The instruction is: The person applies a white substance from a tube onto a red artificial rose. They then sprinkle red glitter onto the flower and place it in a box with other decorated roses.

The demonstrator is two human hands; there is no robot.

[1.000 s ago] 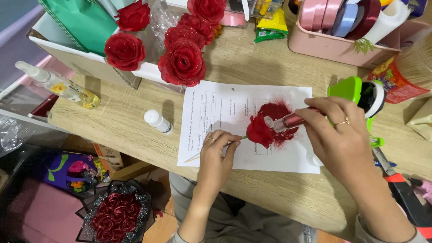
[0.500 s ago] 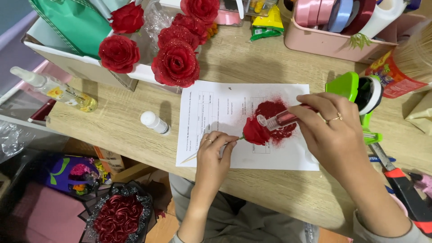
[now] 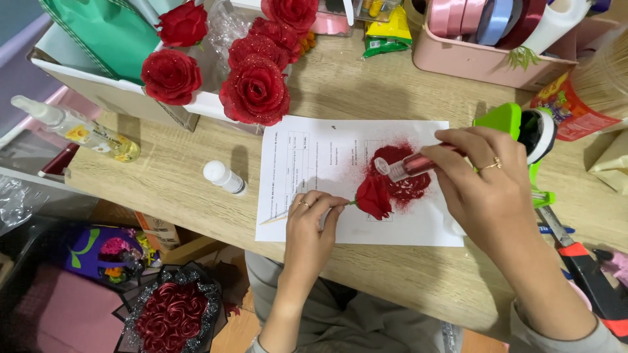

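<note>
Holding a red rose by its thin stick, the left hand stays pinched shut on the stem, the bloom lying over the white paper sheet on the tabletop. The right hand, closed around a small glitter tube, has drawn the tube a little up and back toward two o'clock of the bloom since half a second ago (its mouth points at eight o'clock). Red glitter is spread at three o'clock of the rose; sprinkling seems underway.
</note>
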